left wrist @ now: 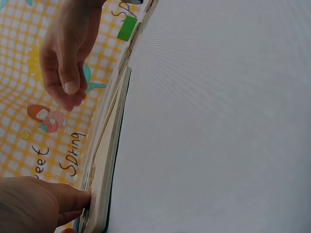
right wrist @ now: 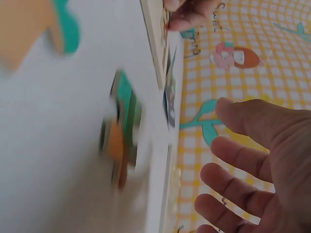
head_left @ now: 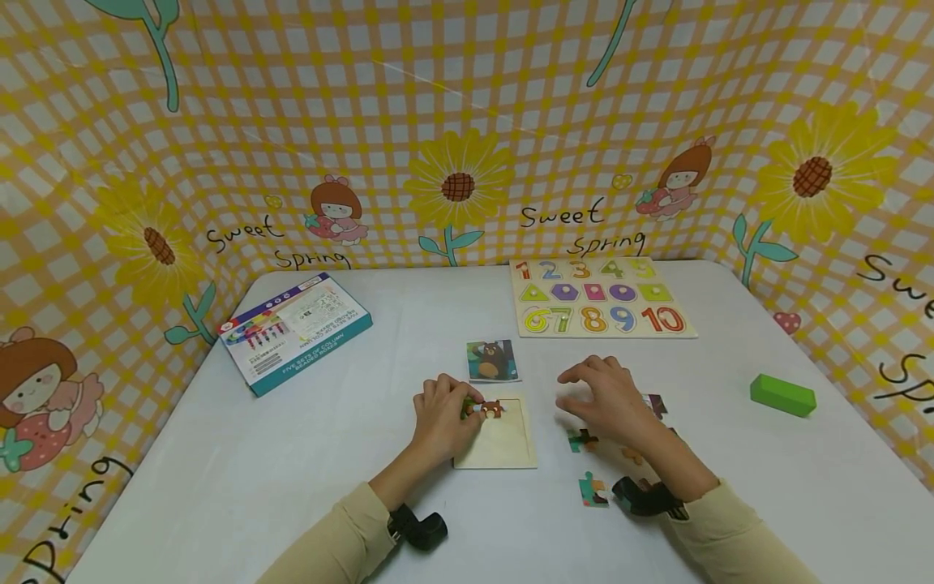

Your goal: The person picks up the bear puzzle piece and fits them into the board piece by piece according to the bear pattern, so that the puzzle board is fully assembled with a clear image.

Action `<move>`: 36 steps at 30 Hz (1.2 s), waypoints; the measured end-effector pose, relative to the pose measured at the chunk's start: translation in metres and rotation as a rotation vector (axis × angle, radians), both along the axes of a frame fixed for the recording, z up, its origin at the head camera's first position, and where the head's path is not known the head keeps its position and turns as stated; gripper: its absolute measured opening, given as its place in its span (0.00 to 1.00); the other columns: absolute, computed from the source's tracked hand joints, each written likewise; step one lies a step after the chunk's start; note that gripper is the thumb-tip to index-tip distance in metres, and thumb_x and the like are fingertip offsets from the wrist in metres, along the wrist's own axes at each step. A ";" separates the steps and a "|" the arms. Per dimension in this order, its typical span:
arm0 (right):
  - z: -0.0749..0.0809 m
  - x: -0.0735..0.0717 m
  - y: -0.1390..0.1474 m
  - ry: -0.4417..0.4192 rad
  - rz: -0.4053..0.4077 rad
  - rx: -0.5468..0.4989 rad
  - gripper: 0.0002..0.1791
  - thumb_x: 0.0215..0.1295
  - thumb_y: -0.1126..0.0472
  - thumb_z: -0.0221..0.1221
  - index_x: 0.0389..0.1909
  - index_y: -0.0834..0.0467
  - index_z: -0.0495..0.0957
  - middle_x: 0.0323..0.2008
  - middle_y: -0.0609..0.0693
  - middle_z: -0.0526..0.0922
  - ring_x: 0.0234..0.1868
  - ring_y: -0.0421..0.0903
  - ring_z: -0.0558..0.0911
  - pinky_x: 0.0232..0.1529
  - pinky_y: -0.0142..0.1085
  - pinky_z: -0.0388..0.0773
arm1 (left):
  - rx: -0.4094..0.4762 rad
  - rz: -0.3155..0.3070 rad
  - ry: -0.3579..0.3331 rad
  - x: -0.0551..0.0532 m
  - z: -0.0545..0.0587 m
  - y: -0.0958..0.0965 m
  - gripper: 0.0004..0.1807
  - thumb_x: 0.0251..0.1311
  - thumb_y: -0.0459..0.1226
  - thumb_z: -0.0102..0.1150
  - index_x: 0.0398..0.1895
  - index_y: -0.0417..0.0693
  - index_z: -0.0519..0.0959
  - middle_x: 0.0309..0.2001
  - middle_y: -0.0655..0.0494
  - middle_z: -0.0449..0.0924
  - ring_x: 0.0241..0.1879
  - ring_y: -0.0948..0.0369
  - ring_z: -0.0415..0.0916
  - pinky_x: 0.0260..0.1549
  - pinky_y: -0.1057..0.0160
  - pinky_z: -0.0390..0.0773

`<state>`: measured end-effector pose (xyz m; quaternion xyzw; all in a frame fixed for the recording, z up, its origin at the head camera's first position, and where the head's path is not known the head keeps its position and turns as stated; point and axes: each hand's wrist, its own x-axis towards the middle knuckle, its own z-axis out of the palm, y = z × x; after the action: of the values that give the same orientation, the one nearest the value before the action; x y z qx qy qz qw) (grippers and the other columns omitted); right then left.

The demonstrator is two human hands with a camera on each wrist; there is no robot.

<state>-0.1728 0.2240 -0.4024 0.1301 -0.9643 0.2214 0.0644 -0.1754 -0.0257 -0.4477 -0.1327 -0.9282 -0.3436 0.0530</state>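
Observation:
My left hand [head_left: 443,422] is at the upper left corner of a pale wooden puzzle tray [head_left: 499,446]. Its thumb and index finger pinch a small green-and-white puzzle piece [head_left: 469,407], partly hidden by the fingers. Beside those fingertips, a brown bear-face piece [head_left: 493,409] lies along the tray's top edge. My right hand [head_left: 609,401] is raised over the table right of the tray, thumb and fingers spread with nothing between them; the right wrist view shows this hand [right wrist: 252,170] too. Under and around it lie several loose pieces, including a green-and-brown one [head_left: 582,440] and a teal one [head_left: 593,490].
Behind the tray lies a bear picture card [head_left: 492,360]. A wooden number-and-shape board [head_left: 601,298] is at the back right, and a teal-edged box [head_left: 295,332] at the back left. A green block [head_left: 782,395] sits far right. Patterned cloth [head_left: 379,122] surrounds the white table.

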 end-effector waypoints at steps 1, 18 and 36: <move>0.001 0.001 0.004 0.003 -0.006 0.002 0.16 0.52 0.56 0.67 0.41 0.58 0.82 0.41 0.55 0.79 0.46 0.54 0.69 0.47 0.49 0.63 | 0.002 0.000 -0.001 0.000 0.000 0.000 0.06 0.54 0.40 0.63 0.36 0.54 0.81 0.43 0.52 0.71 0.47 0.53 0.60 0.47 0.49 0.57; 0.004 0.021 0.066 -0.005 -0.105 0.015 0.18 0.54 0.57 0.66 0.44 0.62 0.81 0.43 0.62 0.77 0.43 0.57 0.70 0.44 0.52 0.63 | -0.007 0.005 0.005 0.000 0.000 0.001 0.06 0.53 0.40 0.63 0.35 0.54 0.81 0.43 0.52 0.71 0.46 0.54 0.60 0.47 0.49 0.57; -0.012 0.024 0.111 -0.104 -0.181 0.051 0.22 0.55 0.55 0.64 0.47 0.64 0.78 0.48 0.71 0.74 0.48 0.66 0.67 0.43 0.59 0.67 | 0.001 0.005 0.006 0.000 -0.001 0.000 0.06 0.54 0.40 0.63 0.35 0.54 0.81 0.43 0.53 0.71 0.45 0.55 0.60 0.45 0.50 0.57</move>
<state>-0.1487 0.3346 -0.4142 0.0324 -0.9795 0.1966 0.0308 -0.1754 -0.0255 -0.4485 -0.1316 -0.9281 -0.3437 0.0566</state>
